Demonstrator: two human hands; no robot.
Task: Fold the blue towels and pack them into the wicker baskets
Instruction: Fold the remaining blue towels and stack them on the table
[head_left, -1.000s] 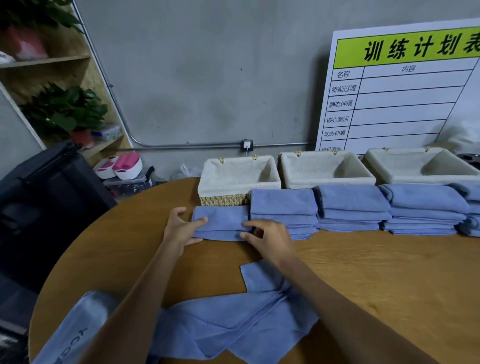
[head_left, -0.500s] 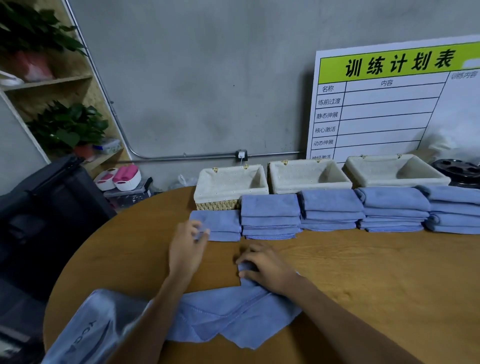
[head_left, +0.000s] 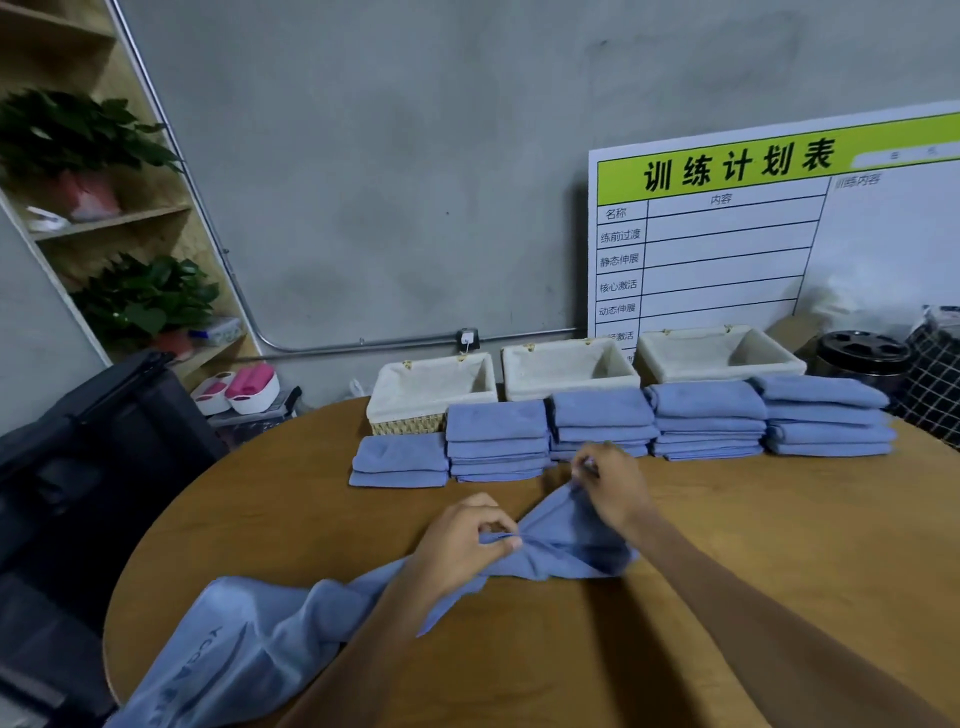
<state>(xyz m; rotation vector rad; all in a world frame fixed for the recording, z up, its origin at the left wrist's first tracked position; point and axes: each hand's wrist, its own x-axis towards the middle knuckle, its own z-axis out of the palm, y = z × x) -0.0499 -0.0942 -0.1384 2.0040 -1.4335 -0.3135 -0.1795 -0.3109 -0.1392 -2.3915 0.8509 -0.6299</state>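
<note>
A loose blue towel (head_left: 566, 545) lies crumpled on the round wooden table (head_left: 753, 525) in front of me. My left hand (head_left: 462, 540) pinches its edge near the middle. My right hand (head_left: 613, 483) pinches a corner and holds it raised off the table. Behind them stands a row of folded blue towel stacks: a low one (head_left: 400, 460) at the left, then taller ones (head_left: 496, 439), (head_left: 602, 421), (head_left: 706, 418), (head_left: 826, 415). Three wicker baskets with white liners (head_left: 431, 387), (head_left: 569, 366), (head_left: 719, 353) stand behind the stacks.
More blue cloth (head_left: 223, 644) hangs over the table's near left edge. A white schedule board (head_left: 753, 234) leans on the wall. A black round object (head_left: 862, 356) and a checked bag (head_left: 935, 379) stand at the far right. A black case (head_left: 93, 431) and a plant shelf (head_left: 130, 260) are left.
Both hands left the low folded stack and came back to the loose towel. The right hand has lifted a corner of it, and the left hand now pinches its edge.
</note>
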